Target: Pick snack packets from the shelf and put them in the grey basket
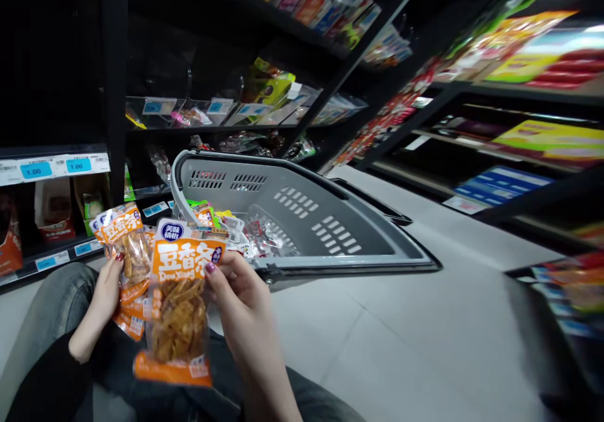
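My right hand point(243, 299) pinches the upper right edge of an orange and clear snack packet point(179, 315), with brown strips showing through its window. Several more packets of the same kind point(132, 255) are bunched in my left hand point(106, 290), its thumb across their front. The two hands are close together above my lap. Just beyond them a grey shopping basket point(302, 211) stands on the floor, with small packaged snacks point(257, 236) inside. The packet in my right hand overlaps part of the bunch and the basket's near left end.
Dark shelves with price labels point(56, 167) rise on the left and behind the basket. Small cartons point(54, 208) sit on the low left shelf. More shelves of colourful packages point(552, 139), blurred, run along the right. Pale floor tiles point(368, 334) extend to the right of my legs.
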`<state>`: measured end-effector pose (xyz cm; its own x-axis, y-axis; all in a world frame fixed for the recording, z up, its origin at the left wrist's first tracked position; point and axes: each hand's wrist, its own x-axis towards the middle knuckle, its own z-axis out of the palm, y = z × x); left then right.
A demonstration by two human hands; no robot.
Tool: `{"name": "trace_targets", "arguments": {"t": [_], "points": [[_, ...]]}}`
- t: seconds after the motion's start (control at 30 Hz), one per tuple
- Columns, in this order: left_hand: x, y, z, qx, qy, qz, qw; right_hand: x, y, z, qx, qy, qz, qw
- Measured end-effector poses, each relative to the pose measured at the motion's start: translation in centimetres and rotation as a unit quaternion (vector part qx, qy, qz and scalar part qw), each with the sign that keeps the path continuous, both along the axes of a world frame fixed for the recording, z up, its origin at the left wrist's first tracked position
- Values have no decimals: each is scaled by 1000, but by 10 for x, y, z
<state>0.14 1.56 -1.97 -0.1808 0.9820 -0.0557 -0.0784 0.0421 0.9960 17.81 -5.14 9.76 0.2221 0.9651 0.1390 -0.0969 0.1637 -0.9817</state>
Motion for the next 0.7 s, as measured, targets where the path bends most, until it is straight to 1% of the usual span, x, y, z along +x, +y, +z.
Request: {"name": "trace_targets", "arguments": {"t": [0.03,0.07,0.1,0.17,0.2,0.23,0.33,0.37,0.4,0.47,0.53,0.6,0.7], "points": [[0,0,-1,-2,-4,-4,1000,-1,1,0,7,48,15,999],[0,0,-2,-5,-7,-3,1000,-3,1,-1,9,111,44,993],[0,1,-3,-6,-9,1,1000,-6,2,-2,6,178,84,980],[0,2,-7,-5,-11,13,1000,-12,2,-8,-12,282,167,945],[-1,2,-9,-5,-13,17,1000,-15,3,-12,-17,322,198,926],[-1,3,-10,-6,-14,20,1000,-18,3,-17,-16,357,216,909],[-3,4,-13,-10,-16,17,1000,-28,5,-29,15,459,227,859],[-3,4,-13,-14,-13,15,1000,-31,5,-31,24,488,229,842],[-4,4,-12,-18,-8,14,1000,-33,5,-30,29,506,226,832],[-5,4,-11,-25,1,16,1000,-37,6,-25,25,527,210,823],[-5,5,-10,-33,-2,17,999,-41,6,-16,21,535,182,825],[-6,5,-11,-41,-10,16,999,-45,7,-12,23,523,146,840],[-8,6,-13,-45,-7,17,999,-51,11,-17,28,475,100,874]]}}
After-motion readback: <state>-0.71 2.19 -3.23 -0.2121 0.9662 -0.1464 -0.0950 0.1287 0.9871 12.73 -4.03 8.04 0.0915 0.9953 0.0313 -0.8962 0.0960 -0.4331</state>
